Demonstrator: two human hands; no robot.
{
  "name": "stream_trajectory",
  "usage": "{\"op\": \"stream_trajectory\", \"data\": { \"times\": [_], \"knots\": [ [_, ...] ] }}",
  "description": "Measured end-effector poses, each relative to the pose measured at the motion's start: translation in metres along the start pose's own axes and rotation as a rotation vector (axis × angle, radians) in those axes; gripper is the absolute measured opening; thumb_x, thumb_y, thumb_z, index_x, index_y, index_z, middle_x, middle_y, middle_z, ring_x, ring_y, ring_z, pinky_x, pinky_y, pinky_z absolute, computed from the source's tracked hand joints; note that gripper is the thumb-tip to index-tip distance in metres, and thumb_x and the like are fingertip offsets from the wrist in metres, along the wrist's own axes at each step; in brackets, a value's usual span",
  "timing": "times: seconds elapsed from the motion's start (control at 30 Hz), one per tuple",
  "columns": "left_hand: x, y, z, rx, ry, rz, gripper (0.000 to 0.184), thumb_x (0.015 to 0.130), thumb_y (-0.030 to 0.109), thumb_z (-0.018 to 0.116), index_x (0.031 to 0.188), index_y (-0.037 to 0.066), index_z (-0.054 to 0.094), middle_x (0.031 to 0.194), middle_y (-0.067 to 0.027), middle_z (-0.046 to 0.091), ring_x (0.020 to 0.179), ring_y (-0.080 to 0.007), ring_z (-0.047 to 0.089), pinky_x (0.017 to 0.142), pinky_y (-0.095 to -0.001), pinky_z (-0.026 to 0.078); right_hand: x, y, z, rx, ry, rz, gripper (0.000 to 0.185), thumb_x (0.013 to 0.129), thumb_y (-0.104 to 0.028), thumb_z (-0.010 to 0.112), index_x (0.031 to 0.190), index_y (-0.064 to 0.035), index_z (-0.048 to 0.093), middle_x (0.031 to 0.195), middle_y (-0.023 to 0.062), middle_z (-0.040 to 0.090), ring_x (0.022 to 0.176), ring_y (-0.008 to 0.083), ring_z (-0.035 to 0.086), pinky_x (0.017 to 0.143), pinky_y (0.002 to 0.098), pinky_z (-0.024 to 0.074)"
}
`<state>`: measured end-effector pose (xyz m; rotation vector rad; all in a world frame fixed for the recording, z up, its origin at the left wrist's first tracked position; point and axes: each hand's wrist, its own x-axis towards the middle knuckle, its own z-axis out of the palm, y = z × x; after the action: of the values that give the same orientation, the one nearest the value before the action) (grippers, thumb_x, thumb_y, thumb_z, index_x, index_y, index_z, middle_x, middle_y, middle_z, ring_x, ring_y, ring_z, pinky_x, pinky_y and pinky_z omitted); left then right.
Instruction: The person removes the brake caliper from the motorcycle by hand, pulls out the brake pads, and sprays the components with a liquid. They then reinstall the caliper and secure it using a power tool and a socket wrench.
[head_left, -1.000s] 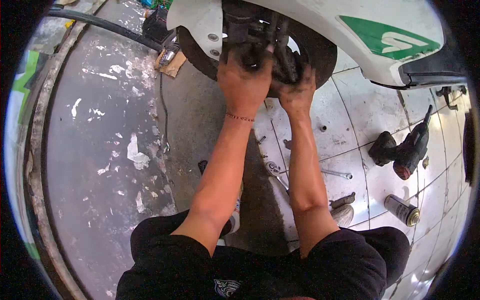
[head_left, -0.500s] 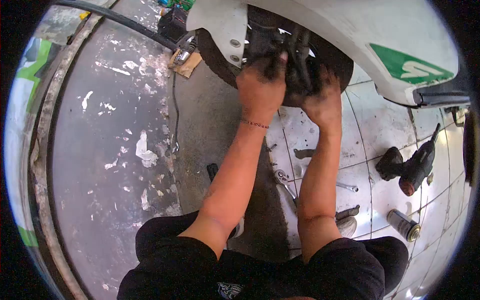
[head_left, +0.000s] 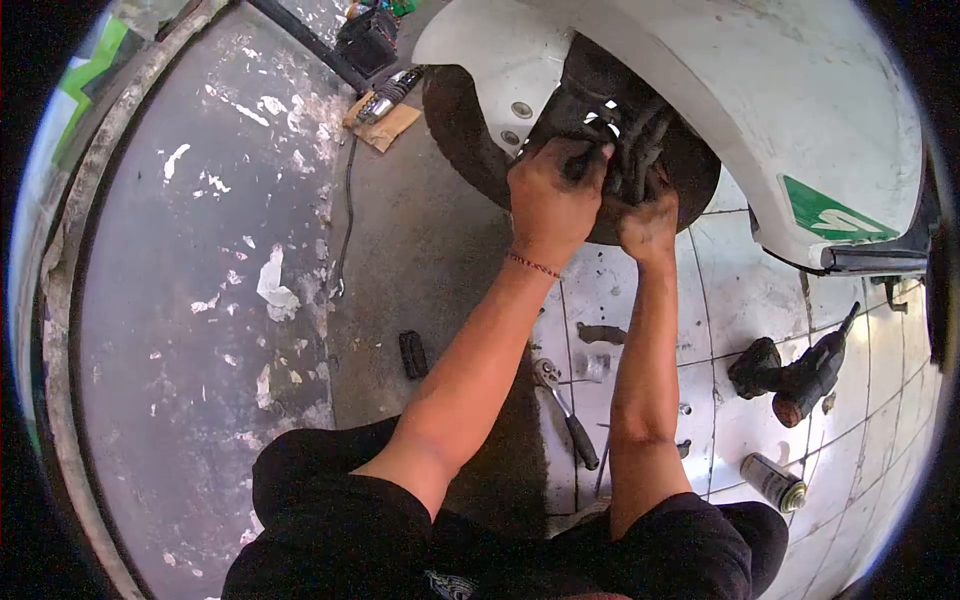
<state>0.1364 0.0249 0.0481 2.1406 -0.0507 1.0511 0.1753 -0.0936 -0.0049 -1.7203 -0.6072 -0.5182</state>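
Note:
My left hand (head_left: pixel 556 195) is in the opening beneath a white fender (head_left: pixel 680 40), fingers curled around a dark part that I cannot make out. To its right, my right hand (head_left: pixel 650 222) reaches up with fingers closed at the grimy dark parts (head_left: pixel 635 165) inside; what it grips is hidden. Both hands are smudged black. Behind them shows a dark, round wheel (head_left: pixel 460 130).
On the tiles lie a ratchet wrench (head_left: pixel 570 415), a flat dark piece (head_left: pixel 601 333), a cordless power tool (head_left: pixel 805 378) and a spray can (head_left: pixel 773 482). A shock absorber (head_left: pixel 388 95) rests on cardboard (head_left: pixel 392 128). A black object (head_left: pixel 412 354) lies by my left forearm.
The view has shifted, so the fender and wheel sit lower and further right. Both hands stay at the dark parts, and the left hand's curled fingers show more clearly.

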Motion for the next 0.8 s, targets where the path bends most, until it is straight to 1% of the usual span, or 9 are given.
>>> {"op": "stream_trajectory", "data": {
  "times": [0.07,0.13,0.23,0.3,0.4,0.47,0.63,0.7,0.8],
  "knots": [
    [-0.001,-0.003,0.003,-0.034,0.001,0.020,0.013,0.078,0.013,0.075,0.083,0.002,0.070,0.078,-0.0141,0.069,0.068,-0.0310,0.067,0.065,-0.0380,0.052,-0.001,0.000,-0.003,0.081,-0.027,0.095,0.040,0.074,-0.011,0.066,0.113,-0.0023,0.062,0.112,0.0200,0.064,0.098,0.0409,0.060,0.090,0.0446,0.0475],
    [-0.004,-0.005,0.004,-0.065,0.000,0.040,0.011,0.078,0.011,0.074,0.083,0.002,0.070,0.076,-0.0139,0.069,0.067,-0.0309,0.066,0.064,-0.0379,0.052,-0.002,0.014,-0.001,-0.076,-0.011,-0.068,0.044,0.070,-0.013,0.070,0.113,-0.0025,0.062,0.110,0.0196,0.064,0.098,0.0395,0.059,0.091,0.0433,0.0473],
    [-0.005,-0.004,0.003,-0.022,-0.010,0.075,0.012,0.078,0.011,0.074,0.085,0.002,0.070,0.079,-0.0140,0.069,0.070,-0.0316,0.066,0.067,-0.0385,0.052,-0.002,0.017,0.000,0.000,-0.045,-0.004,0.045,0.071,-0.018,0.071,0.113,-0.0027,0.062,0.109,0.0193,0.064,0.100,0.0389,0.059,0.091,0.0431,0.0473],
    [-0.006,-0.003,0.003,0.072,0.061,0.236,0.013,0.078,0.011,0.074,0.087,0.003,0.070,0.085,-0.0152,0.069,0.077,-0.0326,0.066,0.070,-0.0390,0.051,0.002,0.011,0.001,-0.033,-0.030,0.026,0.045,0.072,-0.019,0.071,0.112,-0.0028,0.062,0.110,0.0194,0.064,0.101,0.0387,0.059,0.091,0.0429,0.0472],
    [-0.004,-0.009,0.006,-0.027,0.044,0.131,0.015,0.078,0.013,0.074,0.089,0.004,0.071,0.089,-0.0165,0.069,0.081,-0.0339,0.065,0.074,-0.0404,0.051,0.003,0.006,0.003,-0.102,-0.020,0.069,0.043,0.073,-0.021,0.070,0.111,-0.0031,0.062,0.111,0.0200,0.063,0.104,0.0389,0.059,0.091,0.0425,0.0469],
    [-0.006,-0.004,0.005,0.005,0.043,0.099,0.016,0.078,0.014,0.074,0.089,0.004,0.071,0.088,-0.0161,0.069,0.081,-0.0341,0.065,0.073,-0.0402,0.051,0.004,0.002,0.003,0.025,0.024,0.106,0.043,0.074,-0.023,0.071,0.111,-0.0035,0.063,0.111,0.0206,0.063,0.104,0.0393,0.059,0.091,0.0425,0.0469],
    [-0.007,-0.008,0.007,0.064,-0.056,0.001,0.019,0.079,0.018,0.074,0.091,0.004,0.070,0.087,-0.0146,0.069,0.080,-0.0346,0.065,0.074,-0.0397,0.051,0.006,0.002,0.003,-0.092,-0.006,0.080,0.040,0.075,-0.023,0.069,0.110,-0.0032,0.063,0.109,0.0209,0.063,0.102,0.0396,0.060,0.090,0.0423,0.0472],
    [-0.004,-0.013,0.007,0.196,0.068,0.256,0.018,0.080,0.019,0.073,0.089,0.003,0.069,0.087,-0.0147,0.069,0.079,-0.0346,0.066,0.073,-0.0396,0.051,0.005,-0.002,0.005,-0.066,0.008,0.098,0.039,0.075,-0.022,0.068,0.109,-0.0029,0.063,0.109,0.0210,0.063,0.102,0.0396,0.060,0.090,0.0421,0.0473],
    [0.000,-0.009,0.002,0.044,-0.016,0.165,0.016,0.080,0.016,0.073,0.087,0.003,0.068,0.088,-0.0153,0.069,0.080,-0.0346,0.065,0.073,-0.0405,0.051,0.006,0.004,0.008,-0.040,0.037,0.120,0.038,0.074,-0.020,0.068,0.107,-0.0025,0.064,0.109,0.0206,0.064,0.101,0.0393,0.060,0.090,0.0421,0.0475]
  ]
}}
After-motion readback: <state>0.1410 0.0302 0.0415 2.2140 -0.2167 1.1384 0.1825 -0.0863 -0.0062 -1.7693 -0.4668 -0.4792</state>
